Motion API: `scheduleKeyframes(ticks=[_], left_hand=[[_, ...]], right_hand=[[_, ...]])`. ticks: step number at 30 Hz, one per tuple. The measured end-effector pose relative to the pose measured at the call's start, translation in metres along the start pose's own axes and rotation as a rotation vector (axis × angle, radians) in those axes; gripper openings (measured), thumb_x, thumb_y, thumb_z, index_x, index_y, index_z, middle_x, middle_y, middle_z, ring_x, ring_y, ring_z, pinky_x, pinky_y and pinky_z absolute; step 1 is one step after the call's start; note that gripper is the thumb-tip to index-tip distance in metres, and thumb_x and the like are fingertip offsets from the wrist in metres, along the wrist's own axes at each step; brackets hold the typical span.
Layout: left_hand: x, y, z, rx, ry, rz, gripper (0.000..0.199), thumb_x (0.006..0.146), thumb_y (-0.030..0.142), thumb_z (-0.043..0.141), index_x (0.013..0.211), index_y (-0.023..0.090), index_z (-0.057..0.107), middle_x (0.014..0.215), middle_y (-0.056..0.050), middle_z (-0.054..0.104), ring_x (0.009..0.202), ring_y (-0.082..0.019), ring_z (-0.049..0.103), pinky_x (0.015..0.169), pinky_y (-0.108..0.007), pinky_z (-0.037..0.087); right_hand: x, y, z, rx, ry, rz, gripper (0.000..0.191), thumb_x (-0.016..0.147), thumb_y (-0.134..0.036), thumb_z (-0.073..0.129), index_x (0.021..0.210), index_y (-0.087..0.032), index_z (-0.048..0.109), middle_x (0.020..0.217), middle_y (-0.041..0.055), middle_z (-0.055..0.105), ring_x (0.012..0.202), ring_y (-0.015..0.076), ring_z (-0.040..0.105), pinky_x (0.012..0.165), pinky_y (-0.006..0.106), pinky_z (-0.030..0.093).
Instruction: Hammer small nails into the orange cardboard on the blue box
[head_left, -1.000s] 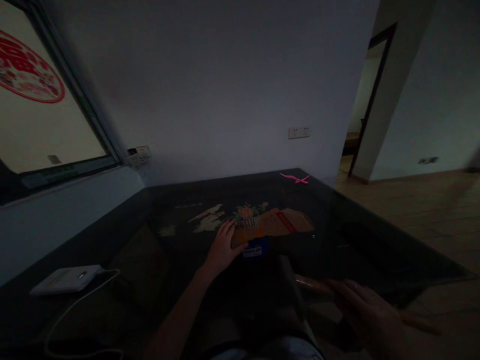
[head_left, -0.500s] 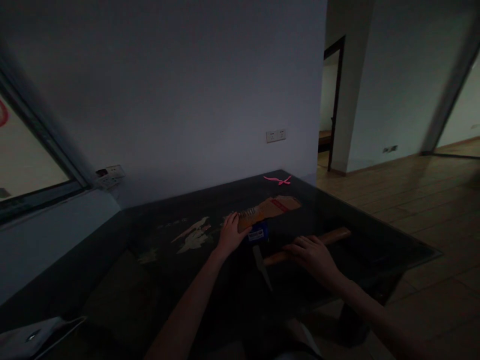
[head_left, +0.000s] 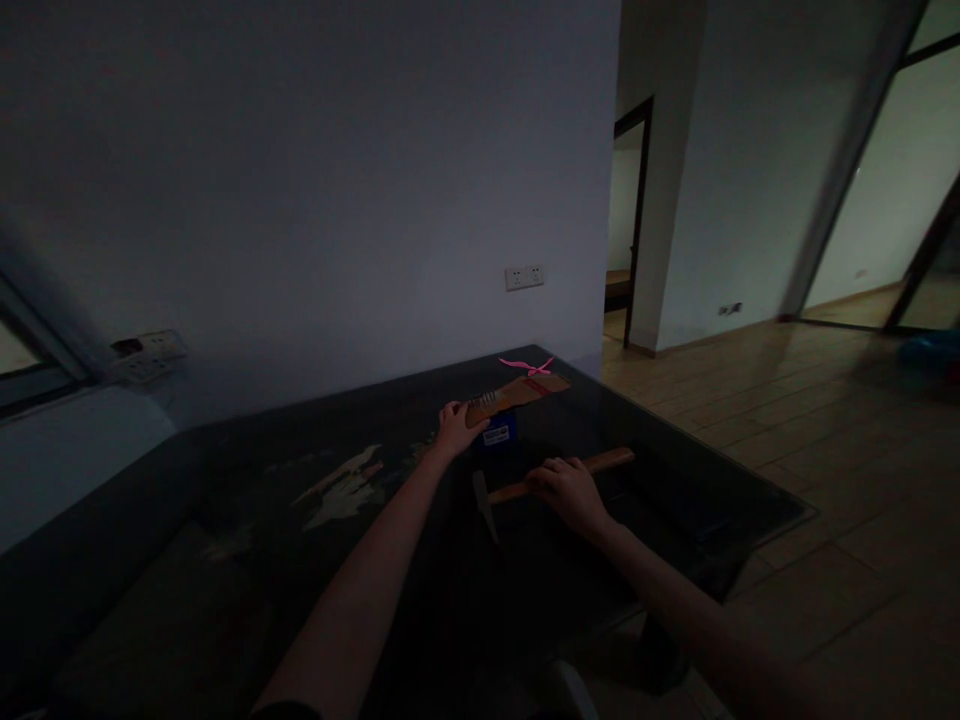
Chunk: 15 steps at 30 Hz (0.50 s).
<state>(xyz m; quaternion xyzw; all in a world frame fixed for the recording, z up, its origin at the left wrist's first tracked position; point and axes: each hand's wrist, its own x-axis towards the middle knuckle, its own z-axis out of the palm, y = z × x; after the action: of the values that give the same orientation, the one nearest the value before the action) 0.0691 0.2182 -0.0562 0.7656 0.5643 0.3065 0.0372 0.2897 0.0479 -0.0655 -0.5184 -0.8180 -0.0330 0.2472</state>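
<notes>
My left hand [head_left: 456, 432] is closed on the near left end of a brown cardboard strip [head_left: 517, 396] with a red mark and a row of thin dark pieces, perhaps nails, along it. Just below the strip, by my left thumb, lies a small blue box [head_left: 497, 432] with a white label. My right hand [head_left: 568, 490] wraps around the wooden handle of a hammer [head_left: 615, 460]. The hammer's dark metal head points left, apart from the box. Beyond the strip lies a pink ribbon-like piece [head_left: 529, 368], close to its far edge.
The dark tabletop [head_left: 420, 620] runs up to the wall and carries a pale torn patch [head_left: 345, 490] at left. Wall sockets [head_left: 523, 278] sit above its back edge; another socket box [head_left: 148, 355] is at far left. Wooden floor [head_left: 750, 400] spreads to the right.
The view has swung to the right. My left hand, the cardboard strip and the blue box have shifted farther away, closer to the pink piece. The hammer stays in my right hand, slightly farther off.
</notes>
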Motion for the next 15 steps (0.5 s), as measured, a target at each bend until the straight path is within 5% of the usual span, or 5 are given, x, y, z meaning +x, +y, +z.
scheduleKeyframes(ticks=[8,10,15], left_hand=[[0.000,0.012,-0.003,-0.013,0.002,0.010,0.085,0.062,0.058,0.065,0.130,0.013,0.043,0.129,-0.016,0.038,0.125,-0.032,0.033,0.105,-0.040,0.027],[-0.007,0.016,-0.013,-0.030,0.080,0.008,0.088,0.062,0.058,0.065,0.133,0.015,0.038,0.135,-0.016,0.034,0.129,-0.032,0.027,0.107,-0.042,0.023],[-0.058,0.011,-0.056,-0.110,0.250,0.027,0.056,0.080,0.050,0.051,0.128,0.022,0.044,0.133,-0.012,0.039,0.127,-0.025,0.034,0.106,-0.041,0.027]], right_hand=[[0.015,0.006,0.008,0.040,-0.026,0.023,0.019,0.082,-0.019,0.058,0.099,-0.024,0.065,0.094,0.0028,0.066,0.093,0.0175,0.057,0.080,0.031,0.029],[0.024,0.007,0.010,0.044,-0.032,0.018,0.018,0.082,-0.020,0.058,0.098,-0.023,0.066,0.094,0.0029,0.066,0.093,0.0178,0.057,0.080,0.031,0.029],[0.045,0.009,0.022,0.064,-0.056,-0.016,0.020,0.082,-0.024,0.058,0.100,-0.023,0.066,0.096,0.0038,0.068,0.092,0.0182,0.058,0.079,0.031,0.030]])
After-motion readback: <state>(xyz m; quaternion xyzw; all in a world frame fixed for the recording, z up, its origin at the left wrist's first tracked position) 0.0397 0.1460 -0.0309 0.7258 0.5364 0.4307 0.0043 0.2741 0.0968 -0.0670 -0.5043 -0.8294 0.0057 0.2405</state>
